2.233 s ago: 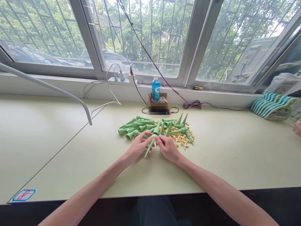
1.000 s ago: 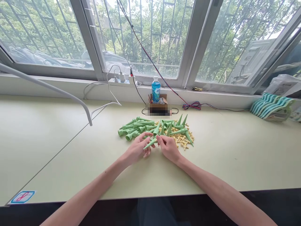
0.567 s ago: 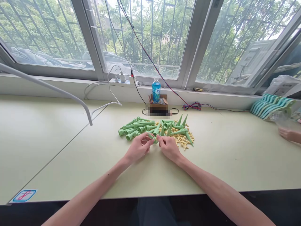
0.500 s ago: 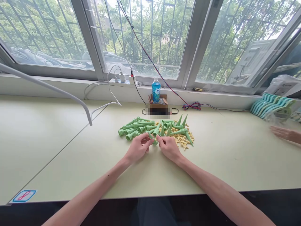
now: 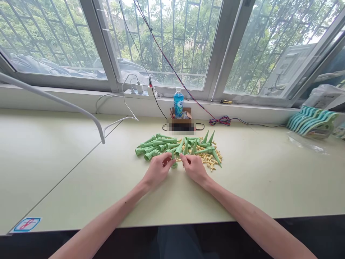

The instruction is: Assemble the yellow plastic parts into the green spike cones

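A pile of green plastic cone spikes [image 5: 161, 145] lies on the pale green table [image 5: 81, 172], mixed on its right with small yellow pegs [image 5: 208, 158]. My left hand [image 5: 157, 171] and my right hand [image 5: 194, 168] meet at the pile's near edge. Between their fingertips one green cone [image 5: 174, 160] stands upright, point up. The left fingers pinch its side. The right fingers are curled beside it; whether they grip it I cannot tell.
A blue bottle [image 5: 178, 102] stands in a small box [image 5: 181, 120] by the window. Cables [image 5: 219, 120] trail along the sill. A white bent tube [image 5: 81, 113] crosses the left. Stacked teal and green parts [image 5: 311, 120] and a clear bag [image 5: 307, 138] sit far right.
The green cone has swung from lying slanted between my hands to standing upright. Another person's hand at the right edge has withdrawn from view.
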`<state>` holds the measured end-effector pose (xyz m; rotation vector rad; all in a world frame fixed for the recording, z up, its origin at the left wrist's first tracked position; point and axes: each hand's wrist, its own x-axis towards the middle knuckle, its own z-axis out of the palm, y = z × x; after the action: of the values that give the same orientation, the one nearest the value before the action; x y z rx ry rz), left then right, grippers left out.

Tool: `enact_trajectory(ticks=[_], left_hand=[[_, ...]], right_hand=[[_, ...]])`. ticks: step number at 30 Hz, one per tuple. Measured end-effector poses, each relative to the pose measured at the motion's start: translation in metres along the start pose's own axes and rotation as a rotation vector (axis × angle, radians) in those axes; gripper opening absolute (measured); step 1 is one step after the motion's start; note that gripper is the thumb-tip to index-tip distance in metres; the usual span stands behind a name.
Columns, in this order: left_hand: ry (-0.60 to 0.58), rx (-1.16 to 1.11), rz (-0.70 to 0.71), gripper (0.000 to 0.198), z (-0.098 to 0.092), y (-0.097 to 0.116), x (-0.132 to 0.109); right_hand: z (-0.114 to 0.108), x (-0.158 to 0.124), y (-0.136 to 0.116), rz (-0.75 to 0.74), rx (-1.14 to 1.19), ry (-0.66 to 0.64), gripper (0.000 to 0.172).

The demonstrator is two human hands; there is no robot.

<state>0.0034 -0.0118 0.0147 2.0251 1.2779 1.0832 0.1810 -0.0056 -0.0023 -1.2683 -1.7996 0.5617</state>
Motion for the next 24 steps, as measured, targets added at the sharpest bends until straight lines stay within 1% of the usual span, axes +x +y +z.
enact_trajectory(ticks=[12, 19, 22, 24], left_hand=[[-0.008, 0.061, 0.001, 0.021, 0.0011, -0.0019, 0.0], [-0.012, 0.06, -0.016, 0.027, 0.0009, 0.0006, -0.0009], [0.012, 0.016, -0.045, 0.032, -0.0008, 0.0048, -0.0004], [0.059, -0.016, -0.067, 0.035, -0.002, 0.0072, 0.0003]], right_hand=[[-0.0008, 0.0005, -0.0012, -0.006, -0.006, 0.009, 0.055], [-0.0019, 0.0006, -0.0013, -0.022, -0.014, 0.024, 0.057], [-0.0025, 0.0003, -0.0012, -0.023, -0.013, 0.034, 0.056], [-0.0029, 0.0001, -0.0015, -0.025, -0.01, 0.044, 0.055]])
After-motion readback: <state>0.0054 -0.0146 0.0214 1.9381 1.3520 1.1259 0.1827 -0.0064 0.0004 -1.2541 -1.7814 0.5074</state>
